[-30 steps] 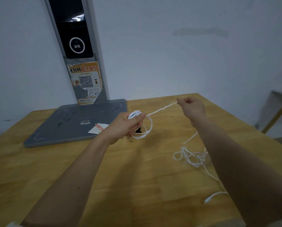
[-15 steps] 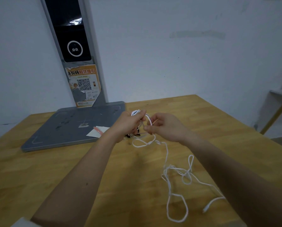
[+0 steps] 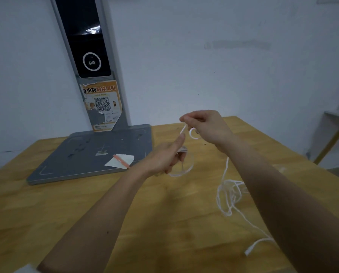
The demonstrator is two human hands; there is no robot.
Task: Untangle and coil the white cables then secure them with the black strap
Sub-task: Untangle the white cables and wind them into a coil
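The left hand (image 3: 164,156) grips a coil of white cable (image 3: 181,166) above the table (image 3: 86,203). The right hand (image 3: 206,125) pinches the cable higher up. Loose cable lies tangled on the table beside the right forearm.

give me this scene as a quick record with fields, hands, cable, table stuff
left hand: left hand grips the coiled loops of the white cable, forefinger pointing up
right hand: right hand pinches a strand of the cable, raised above the left hand
loose cable: tangle lying on the wooden table, plug end near the right forearm
black strap: cannot tell where it is
other: grey base plate with a paper slip on it
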